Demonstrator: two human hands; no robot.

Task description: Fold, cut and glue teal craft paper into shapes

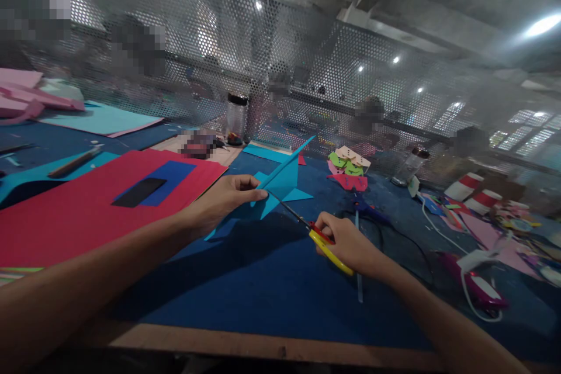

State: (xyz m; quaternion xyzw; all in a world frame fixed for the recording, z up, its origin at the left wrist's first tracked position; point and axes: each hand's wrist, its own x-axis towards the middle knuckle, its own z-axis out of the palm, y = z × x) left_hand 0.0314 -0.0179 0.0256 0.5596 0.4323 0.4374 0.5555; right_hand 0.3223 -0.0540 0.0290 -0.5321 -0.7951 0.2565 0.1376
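My left hand (232,196) pinches a folded light blue paper piece (284,178) between thumb and fingers, holding it above the dark blue table. The piece has several pointed flaps and a long raised edge. My right hand (346,242) is closed round the handles of scissors (332,251) with red and yellow grips. Their blades point up and left, and the tip meets the paper beside my left thumb. How far the blades are parted cannot be made out.
Red sheets (87,204) bearing blue and black pieces lie left. A glue gun (368,207) with its cord, cut paper shapes (348,163) and a magenta device (475,286) lie right. Jars (236,120) stand by the mesh screen (307,87).
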